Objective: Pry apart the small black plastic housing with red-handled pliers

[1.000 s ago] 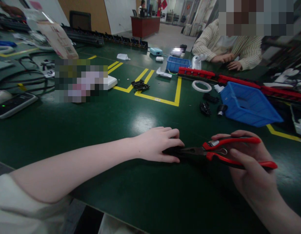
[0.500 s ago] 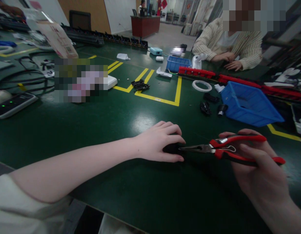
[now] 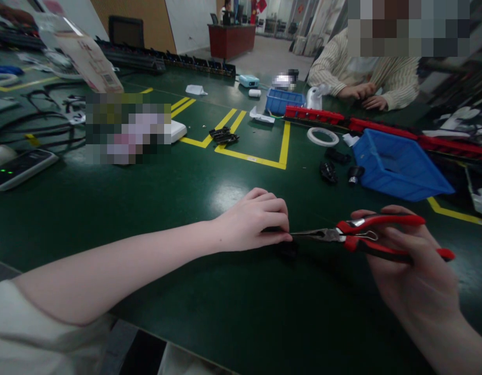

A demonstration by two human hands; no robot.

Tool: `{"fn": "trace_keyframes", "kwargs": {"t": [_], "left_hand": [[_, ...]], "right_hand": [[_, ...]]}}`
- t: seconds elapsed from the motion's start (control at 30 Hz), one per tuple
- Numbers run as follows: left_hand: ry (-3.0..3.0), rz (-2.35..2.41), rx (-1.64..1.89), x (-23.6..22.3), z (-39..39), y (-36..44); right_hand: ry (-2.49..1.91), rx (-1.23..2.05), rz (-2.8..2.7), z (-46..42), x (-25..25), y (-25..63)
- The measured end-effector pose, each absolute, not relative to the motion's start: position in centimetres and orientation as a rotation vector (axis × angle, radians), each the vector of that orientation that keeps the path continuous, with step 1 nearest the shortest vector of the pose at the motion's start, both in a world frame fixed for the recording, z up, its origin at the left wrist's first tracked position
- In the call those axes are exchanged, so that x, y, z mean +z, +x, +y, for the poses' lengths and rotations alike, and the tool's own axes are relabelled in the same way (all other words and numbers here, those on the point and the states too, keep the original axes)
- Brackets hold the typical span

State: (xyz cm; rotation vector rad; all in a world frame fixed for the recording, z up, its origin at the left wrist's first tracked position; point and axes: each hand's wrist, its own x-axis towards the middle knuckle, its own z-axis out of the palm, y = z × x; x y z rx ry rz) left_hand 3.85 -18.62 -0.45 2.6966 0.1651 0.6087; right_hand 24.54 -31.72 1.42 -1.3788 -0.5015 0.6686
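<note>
In the head view, my right hand (image 3: 424,260) is wrapped around the red-and-black handles of needle-nose pliers (image 3: 358,237). Their handles are spread a little, and the long jaws point left. My left hand (image 3: 260,219) is closed at the tip of those jaws, thumb against fingers. Whatever it pinches there is hidden. Just below the left fingertips a small dark object (image 3: 289,251) shows faintly against the green table (image 3: 225,302); its kind cannot be made out.
To the right stands a blue bin (image 3: 405,166), with small black parts (image 3: 329,172) and a white tape roll (image 3: 322,137) beside it. More black pieces (image 3: 224,136) lie within yellow markings. Across the table sits a person (image 3: 366,78). A white device (image 3: 24,169) lies at left.
My left fingers have closed together at the plier tips, where a dark object showed between spread finger and thumb before. The pliers have hardly moved.
</note>
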Motion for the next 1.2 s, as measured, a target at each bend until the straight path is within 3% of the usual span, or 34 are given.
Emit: {"fn": "trace_keyframes", "kwargs": {"t": [0.23,0.43,0.77,1.2], "left_hand": [[2.632,0.220,0.605,-0.2,-18.7,3.6],[2.579,0.211,0.528,-0.3,-18.5,3.8],[2.506,0.140,0.570,-0.4,-18.2,4.0],[2.547,0.137,0.460,-0.6,-18.3,4.1]], "right_hand": [[-1.282,0.516,-0.662,-31.7,1.3,24.6],[-1.237,-0.003,-1.718,-32.1,-0.1,26.4],[-1.144,-0.230,-2.481,-31.6,0.3,26.0],[-1.300,-0.095,-2.603,-31.9,0.0,26.0]]}}
